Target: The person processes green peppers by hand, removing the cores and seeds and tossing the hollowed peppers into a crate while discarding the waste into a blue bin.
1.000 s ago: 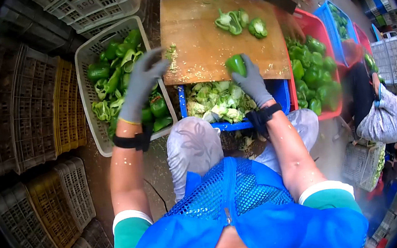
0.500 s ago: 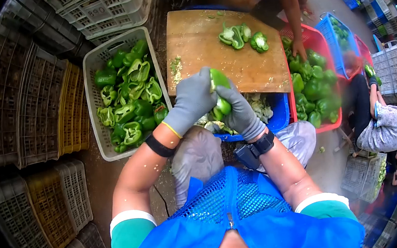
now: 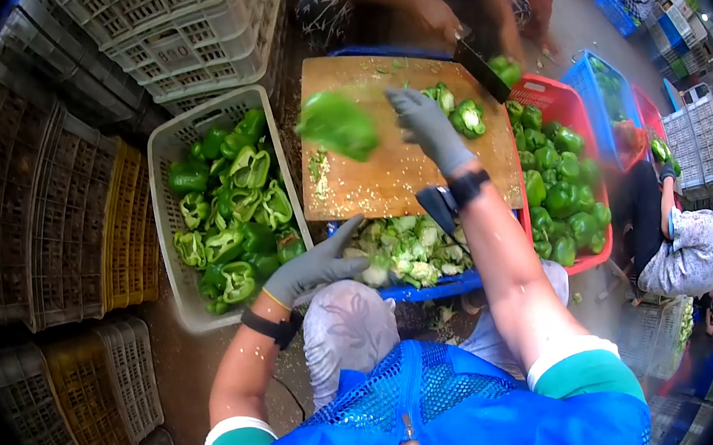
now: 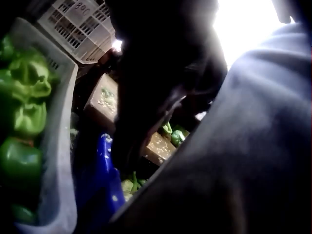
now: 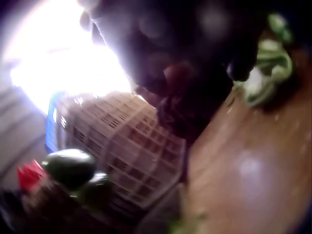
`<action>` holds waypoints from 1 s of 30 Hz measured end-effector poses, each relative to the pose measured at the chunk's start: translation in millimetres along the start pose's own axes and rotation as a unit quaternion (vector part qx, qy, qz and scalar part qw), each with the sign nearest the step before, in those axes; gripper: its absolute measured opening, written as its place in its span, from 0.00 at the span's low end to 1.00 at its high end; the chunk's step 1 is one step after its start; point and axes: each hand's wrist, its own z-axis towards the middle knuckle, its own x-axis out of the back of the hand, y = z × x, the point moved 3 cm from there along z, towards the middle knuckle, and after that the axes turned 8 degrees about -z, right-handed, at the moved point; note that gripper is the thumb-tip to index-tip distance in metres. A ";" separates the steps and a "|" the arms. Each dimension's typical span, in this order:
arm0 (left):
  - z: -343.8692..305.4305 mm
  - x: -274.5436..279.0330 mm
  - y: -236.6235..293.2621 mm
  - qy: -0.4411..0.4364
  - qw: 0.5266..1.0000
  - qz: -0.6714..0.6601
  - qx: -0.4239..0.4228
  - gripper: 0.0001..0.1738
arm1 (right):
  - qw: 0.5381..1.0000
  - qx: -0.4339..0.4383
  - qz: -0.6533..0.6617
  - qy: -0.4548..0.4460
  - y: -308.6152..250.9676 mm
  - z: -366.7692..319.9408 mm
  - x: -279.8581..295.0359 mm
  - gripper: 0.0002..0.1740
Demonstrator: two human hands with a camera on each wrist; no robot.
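A green bell pepper [image 3: 337,125], blurred with motion, appears over the left part of the wooden cutting board [image 3: 404,177], apart from both hands. My gloved right hand [image 3: 433,126] reaches across the board with its fingers extended, close to some cut pepper pieces [image 3: 470,119]. My gloved left hand [image 3: 318,266] is at the left side of the blue crate [image 3: 426,289], thumb and forefinger spread. Pale pepper cores [image 3: 412,247] fill that crate below the board. In the left wrist view my left hand [image 4: 161,73] is a dark shape.
A grey crate [image 3: 171,235] of cut peppers stands left, a red crate [image 3: 586,265] of whole peppers right. Opposite, another person's hand [image 3: 439,18] holds a cleaver [image 3: 480,69] at the board's far right corner. Stacked crates [image 3: 187,48] rise at the back left.
Both hands held a pepper together half a second ago; now they are apart. The right hand has moved forward over the board, and the left hand back toward the blue crate's near side.
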 end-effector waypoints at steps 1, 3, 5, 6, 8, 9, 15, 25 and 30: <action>3.2 7.4 -3.3 0.027 1.000 -0.009 0.007 0.49 | 0.985 -0.012 -0.163 0.050 10.8 22.5 1.4 0.26; 8.4 20.6 -5.3 0.071 0.997 -0.015 -0.004 0.41 | 0.870 -0.038 -0.469 0.144 35.8 60.7 -0.2 0.24; 15.1 29.0 -0.3 0.109 0.991 -0.078 0.023 0.39 | 0.842 -0.011 -0.526 0.119 49.4 69.4 -12.2 0.21; 18.0 31.4 -1.6 0.126 0.985 -0.113 0.043 0.38 | 0.825 -0.004 -0.555 0.104 58.1 64.2 -16.2 0.20; 29.4 41.3 -8.1 0.102 0.970 -0.219 0.024 0.45 | 0.866 0.131 -0.478 0.058 51.9 34.1 -31.3 0.20; 34.9 45.6 -10.4 0.086 0.953 -0.291 0.024 0.48 | 0.885 0.221 -0.409 0.042 54.0 11.0 -41.0 0.21; 61.2 39.5 -20.0 0.065 0.904 -0.421 -0.029 0.34 | 0.942 0.169 0.068 -0.283 27.5 -103.5 -92.8 0.30; 43.7 35.1 14.1 0.299 0.910 -0.217 -0.186 0.14 | 0.924 0.183 -0.317 -0.108 -18.8 -142.7 -87.0 0.28; 6.2 75.4 40.3 0.479 0.749 0.283 -0.360 0.18 | 0.933 0.069 -0.342 -0.084 13.5 -150.3 -64.2 0.25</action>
